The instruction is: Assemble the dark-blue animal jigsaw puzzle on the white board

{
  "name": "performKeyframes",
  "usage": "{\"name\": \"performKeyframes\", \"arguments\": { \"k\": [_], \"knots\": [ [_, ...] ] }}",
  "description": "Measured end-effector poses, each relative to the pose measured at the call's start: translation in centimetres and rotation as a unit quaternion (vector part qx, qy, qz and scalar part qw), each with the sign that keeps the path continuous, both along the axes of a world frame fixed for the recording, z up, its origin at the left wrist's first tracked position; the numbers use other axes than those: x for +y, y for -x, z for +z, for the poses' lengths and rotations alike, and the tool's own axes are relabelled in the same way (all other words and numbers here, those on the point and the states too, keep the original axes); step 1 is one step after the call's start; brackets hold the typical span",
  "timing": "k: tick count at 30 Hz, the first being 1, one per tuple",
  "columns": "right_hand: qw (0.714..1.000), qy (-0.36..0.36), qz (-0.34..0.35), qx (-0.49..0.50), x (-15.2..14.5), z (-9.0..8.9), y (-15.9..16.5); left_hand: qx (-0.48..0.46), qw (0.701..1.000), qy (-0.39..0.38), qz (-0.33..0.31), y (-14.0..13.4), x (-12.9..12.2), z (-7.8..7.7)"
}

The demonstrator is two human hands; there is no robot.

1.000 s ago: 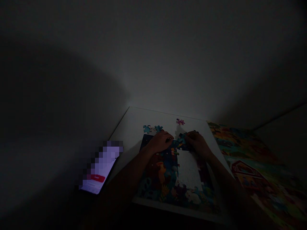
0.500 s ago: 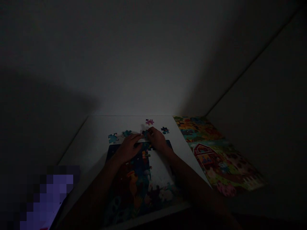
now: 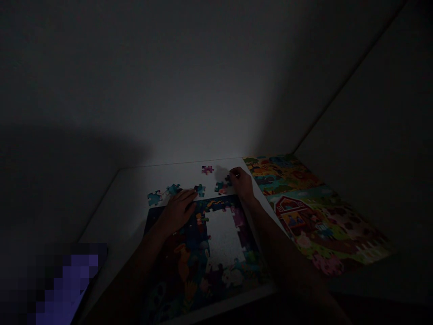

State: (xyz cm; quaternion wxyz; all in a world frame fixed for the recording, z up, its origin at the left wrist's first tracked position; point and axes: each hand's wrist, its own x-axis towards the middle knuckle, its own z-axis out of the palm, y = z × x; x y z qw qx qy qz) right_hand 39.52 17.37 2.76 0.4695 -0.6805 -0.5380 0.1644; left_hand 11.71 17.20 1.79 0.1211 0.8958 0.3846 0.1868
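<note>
My left hand (image 3: 179, 208) lies flat, fingers stretched out, over the top edge of a partly assembled jigsaw puzzle (image 3: 182, 259). Its fingertips reach a teal puzzle piece (image 3: 200, 190) on the white table. My right hand (image 3: 242, 183) is closed in a pinch beyond the puzzle's top right corner, at a dark puzzle piece (image 3: 228, 180) partly hidden by the fingers. Just left of that lies another teal and pink piece (image 3: 220, 188). The puzzle has a dark underwater picture, with a white gap (image 3: 223, 237) right of its middle.
A pink piece (image 3: 207, 169) lies near the table's back edge. More teal pieces (image 3: 155, 197) lie at the left. Two finished picture puzzles, a farm scene (image 3: 324, 230) and an animal scene (image 3: 280, 174), lie at the right. A pale wall (image 3: 189, 90) rises behind. The room is dim.
My right hand has left the teal piece near my left fingertips and moved right to the dark piece. My left hand has stayed about in place. The view has shifted slightly.
</note>
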Motion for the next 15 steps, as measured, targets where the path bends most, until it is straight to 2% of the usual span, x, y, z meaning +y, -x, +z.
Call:
{"name": "performKeyframes", "arguments": {
  "k": [4,9,15],
  "knots": [
    [0.999,0.007,-0.031,0.034,0.5,-1.2,-3.1,-0.003,1.000,-0.004,-0.001,0.3,0.2,-0.1],
    [1.000,0.022,0.021,-0.007,0.9,-2.2,-3.3,-0.021,1.000,-0.021,0.008,0.5,0.6,-0.9],
    [0.995,0.013,0.087,-0.055,0.8,-2.4,-3.9,-0.037,0.999,-0.035,0.009,0.5,0.6,-0.9]
  ]
}}
